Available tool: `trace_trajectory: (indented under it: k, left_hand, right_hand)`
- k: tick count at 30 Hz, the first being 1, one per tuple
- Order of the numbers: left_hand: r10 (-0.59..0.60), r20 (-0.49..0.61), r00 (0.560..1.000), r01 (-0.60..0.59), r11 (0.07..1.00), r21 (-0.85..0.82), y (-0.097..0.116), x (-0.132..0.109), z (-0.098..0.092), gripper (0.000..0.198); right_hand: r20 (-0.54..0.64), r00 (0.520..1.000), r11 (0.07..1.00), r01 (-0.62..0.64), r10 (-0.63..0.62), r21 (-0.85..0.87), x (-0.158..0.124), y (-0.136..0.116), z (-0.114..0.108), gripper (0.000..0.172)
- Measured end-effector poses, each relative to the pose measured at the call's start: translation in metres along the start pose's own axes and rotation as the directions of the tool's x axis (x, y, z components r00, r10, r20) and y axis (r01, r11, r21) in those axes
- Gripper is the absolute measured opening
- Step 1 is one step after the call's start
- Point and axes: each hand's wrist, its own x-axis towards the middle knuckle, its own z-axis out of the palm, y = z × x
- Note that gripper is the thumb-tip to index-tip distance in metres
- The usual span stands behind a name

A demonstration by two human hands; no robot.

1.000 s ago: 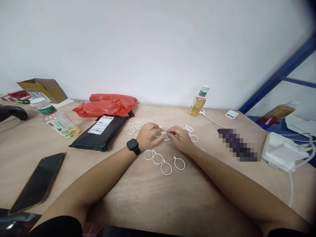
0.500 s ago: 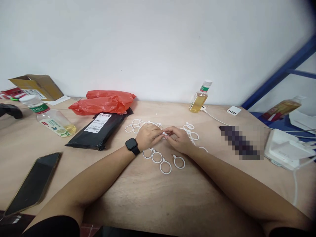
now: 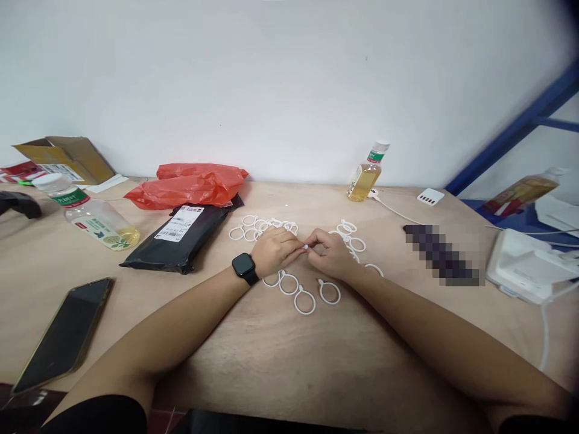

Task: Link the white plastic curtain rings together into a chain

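Note:
My left hand (image 3: 275,250), with a black watch on its wrist, pinches a small white piece (image 3: 306,246) between its fingertips. My right hand (image 3: 329,253) has its thumb and fingers closed on the same piece from the other side. It looks like the tab of a white ring; the rest is hidden by my fingers. Several white rings with small tabs lie around my hands: a cluster (image 3: 236,232) behind the left hand, a few (image 3: 357,244) beyond the right. Nearer to me lie a loose ring (image 3: 313,309) and another ring (image 3: 338,298), both flat on the table.
At left are a black parcel (image 3: 181,256) under a red plastic bag (image 3: 194,187), a tilted drink bottle (image 3: 97,226), a phone (image 3: 63,337) and a cardboard box (image 3: 93,163). Another bottle (image 3: 364,179) stands at the back. White chargers (image 3: 520,265) and cables lie at right.
Both hands have shifted slightly to the right, still meeting at the small white piece, and their fingers have turned a little around it. The view has moved slightly; the loose rings lie as before.

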Motion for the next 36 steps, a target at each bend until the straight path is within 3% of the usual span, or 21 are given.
trace_trajectory:
  k: [5, 10, 13, 16, 18, 21, 23, 26, 28, 30, 32, 34, 36]
  left_hand:
    - [0.027, -0.048, 0.999, -0.027, 1.0, 0.002, 0.002, 0.0, 0.004, 0.03]
    - [0.02, -0.021, 1.0, -0.02, 0.999, -0.036, 0.002, 0.002, 0.006, 0.03]
    - [-0.023, -0.046, 0.999, 0.02, 0.998, -0.065, -0.007, 0.001, 0.004, 0.027]
    - [-0.165, -0.099, 0.981, 0.163, 0.986, -0.032, -0.02, -0.003, -0.002, 0.023]
    - [-0.267, -0.105, 0.958, 0.27, 0.963, 0.011, -0.028, -0.007, -0.005, 0.021]
    - [-0.37, -0.103, 0.923, 0.376, 0.925, 0.053, -0.031, -0.009, -0.006, 0.019]
    - [-0.379, -0.096, 0.92, 0.384, 0.922, 0.042, -0.03, -0.009, -0.004, 0.019]
    - [-0.346, -0.086, 0.934, 0.346, 0.938, -0.023, -0.025, -0.006, -0.001, 0.02]
    - [-0.302, -0.069, 0.951, 0.295, 0.951, -0.098, -0.021, -0.004, -0.002, 0.021]
    - [-0.267, -0.033, 0.963, 0.256, 0.947, -0.195, -0.018, -0.003, -0.006, 0.023]
    - [-0.27, 0.023, 0.963, 0.264, 0.917, -0.299, -0.014, -0.002, -0.012, 0.024]
    - [-0.301, 0.086, 0.95, 0.31, 0.871, -0.381, -0.01, -0.002, -0.017, 0.025]
    - [-0.312, 0.136, 0.94, 0.34, 0.843, -0.417, -0.007, -0.002, -0.017, 0.023]
  right_hand:
    - [-0.012, 1.0, 0.999, -0.014, 0.014, -0.038, -0.001, 0.001, 0.0, 0.007]
    - [-0.042, 0.999, 0.999, 0.003, -0.005, -0.047, -0.002, 0.004, 0.002, 0.012]
    - [-0.109, 0.989, 0.992, 0.087, -0.097, -0.092, 0.0, 0.006, 0.0, 0.023]
    - [-0.161, 0.961, 0.968, 0.202, -0.225, -0.151, 0.005, 0.007, -0.004, 0.031]
    - [-0.069, 0.95, 0.945, 0.292, -0.304, -0.149, 0.007, 0.005, -0.005, 0.024]
    - [0.211, 0.918, 0.925, 0.363, -0.335, -0.113, 0.005, -0.006, -0.001, 0.015]
    - [0.341, 0.9, 0.932, 0.336, -0.273, -0.14, 0.001, -0.014, 0.006, 0.017]
    - [0.438, 0.878, 0.929, 0.306, -0.192, -0.208, -0.004, -0.021, 0.014, 0.025]
    - [0.464, 0.867, 0.931, 0.302, -0.179, -0.205, -0.006, -0.02, 0.016, 0.015]
    - [0.441, 0.882, 0.947, 0.268, -0.168, -0.175, -0.006, -0.015, 0.015, 0.005]
    - [0.354, 0.926, 0.971, 0.19, -0.129, -0.143, -0.004, -0.009, 0.012, 0.008]
    - [0.198, 0.979, 0.99, 0.077, -0.051, -0.122, -0.001, -0.005, 0.008, 0.009]
    - [0.024, 1.0, 0.994, -0.016, 0.019, -0.104, 0.001, -0.002, 0.005, 0.007]
